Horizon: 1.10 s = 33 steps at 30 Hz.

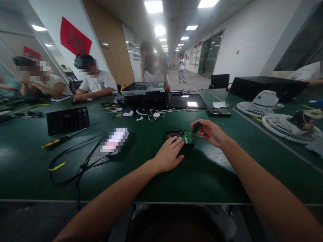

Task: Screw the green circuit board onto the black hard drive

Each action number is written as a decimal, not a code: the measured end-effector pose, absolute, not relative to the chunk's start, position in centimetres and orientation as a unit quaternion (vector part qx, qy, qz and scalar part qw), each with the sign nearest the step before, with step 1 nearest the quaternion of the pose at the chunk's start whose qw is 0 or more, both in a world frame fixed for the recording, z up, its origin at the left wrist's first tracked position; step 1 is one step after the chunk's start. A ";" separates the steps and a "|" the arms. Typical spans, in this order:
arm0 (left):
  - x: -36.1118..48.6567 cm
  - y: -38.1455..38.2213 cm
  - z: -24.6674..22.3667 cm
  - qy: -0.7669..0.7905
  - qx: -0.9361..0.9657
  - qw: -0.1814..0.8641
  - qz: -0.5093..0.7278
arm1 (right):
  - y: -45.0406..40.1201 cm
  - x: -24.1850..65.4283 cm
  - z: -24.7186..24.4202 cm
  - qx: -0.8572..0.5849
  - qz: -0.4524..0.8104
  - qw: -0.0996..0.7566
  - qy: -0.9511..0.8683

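A hard drive with a green circuit board [187,137] lies on the green table in front of me. My left hand [170,154] rests over its left and front part, palm down, fingers laid flat on it. Just right of the drive and raised above the table is my right hand [210,131], its fingers closed around a small dark green object [197,126], perhaps a piece of circuit board. Whether a tool is hidden in that hand cannot be made out.
Left stand a black panel [68,121], a screwdriver [56,142], cables [81,168] and a blurred phone-like device [114,141]. Behind are an opened metal case [143,89], a dark screen [187,101] and another circuit board [219,112]. Fan parts [287,126] lie right. People sit beyond.
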<state>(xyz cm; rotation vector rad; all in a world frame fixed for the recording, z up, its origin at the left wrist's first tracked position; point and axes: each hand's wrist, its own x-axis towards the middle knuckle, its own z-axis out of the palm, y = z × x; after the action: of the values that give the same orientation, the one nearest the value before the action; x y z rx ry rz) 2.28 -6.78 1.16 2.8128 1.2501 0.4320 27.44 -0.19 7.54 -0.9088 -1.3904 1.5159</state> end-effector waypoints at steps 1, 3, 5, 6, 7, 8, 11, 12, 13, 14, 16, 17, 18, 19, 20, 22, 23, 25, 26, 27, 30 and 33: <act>2.3 -6.8 1.2 0.402 0.905 0.017 0.140 | -0.2 27.4 7.5 -0.371 0.598 0.434 -0.562; 2.3 -6.8 1.2 0.403 0.904 0.018 0.142 | -0.2 27.4 7.5 -0.377 0.583 0.439 -0.571; 2.3 -6.8 1.2 0.405 0.903 0.019 0.142 | -0.2 27.4 7.5 -0.370 0.580 0.440 -0.577; 2.3 -6.8 1.2 0.405 0.903 0.020 0.140 | -0.2 27.3 7.4 -0.364 0.584 0.439 -0.578; 2.3 -6.8 1.3 0.405 0.903 0.021 0.139 | -0.2 27.3 7.4 -0.358 0.588 0.438 -0.578; 2.3 -6.8 1.3 0.406 0.903 0.022 0.138 | -0.2 27.3 7.4 -0.353 0.593 0.437 -0.576; 2.3 -6.8 1.3 0.408 0.902 0.027 0.138 | -0.2 27.3 7.3 -0.346 0.604 0.438 -0.569; 2.3 -6.8 1.3 0.408 0.902 0.028 0.139 | -0.2 27.3 7.3 -0.345 0.606 0.438 -0.567; 2.3 -6.8 1.3 0.407 0.902 0.029 0.140 | -0.2 27.3 7.3 -0.345 0.608 0.439 -0.565; 2.3 -6.8 1.2 0.407 0.902 0.029 0.142 | -0.2 27.4 7.3 -0.345 0.609 0.438 -0.564; 2.3 -6.8 1.2 0.405 0.902 0.030 0.143 | -0.2 27.4 7.3 -0.345 0.609 0.438 -0.564; 2.3 -6.8 1.2 0.406 0.902 0.029 0.143 | -0.2 27.4 7.3 -0.346 0.609 0.438 -0.564; 2.3 -6.8 1.2 0.406 0.902 0.029 0.142 | -0.2 27.4 7.3 -0.347 0.609 0.438 -0.563; 2.3 -6.8 1.2 0.407 0.902 0.029 0.140 | -0.2 27.3 7.3 -0.348 0.609 0.439 -0.562; 2.3 -6.8 1.3 0.407 0.902 0.029 0.138 | -0.2 27.3 7.3 -0.349 0.609 0.441 -0.560; 2.3 -6.8 1.2 0.408 0.902 0.028 0.136 | -0.2 27.3 7.3 -0.349 0.609 0.444 -0.557; 2.3 -6.8 1.2 0.408 0.902 0.028 0.137 | -0.2 27.3 7.3 -0.348 0.610 0.447 -0.555; 2.3 -6.8 1.2 0.407 0.902 0.026 0.139 | -0.2 27.2 7.3 -0.348 0.611 0.451 -0.550; 2.3 -6.8 1.1 0.408 0.902 0.025 0.140 | -0.2 27.2 7.3 -0.349 0.612 0.453 -0.546; 2.3 -6.8 1.1 0.407 0.902 0.024 0.141 | -0.2 27.1 7.3 -0.350 0.612 0.456 -0.543; 2.3 -6.8 1.1 0.407 0.902 0.024 0.144 | -0.2 27.1 7.4 -0.356 0.613 0.460 -0.535; 2.3 -6.8 1.2 0.406 0.902 0.026 0.146 | -0.2 27.2 7.4 -0.355 0.614 0.459 -0.535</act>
<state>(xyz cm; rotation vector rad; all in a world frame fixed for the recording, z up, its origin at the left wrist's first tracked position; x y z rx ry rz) 2.28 -6.83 1.18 2.7878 1.2555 0.4502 27.20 -0.16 7.37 -0.8742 -1.3185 1.5119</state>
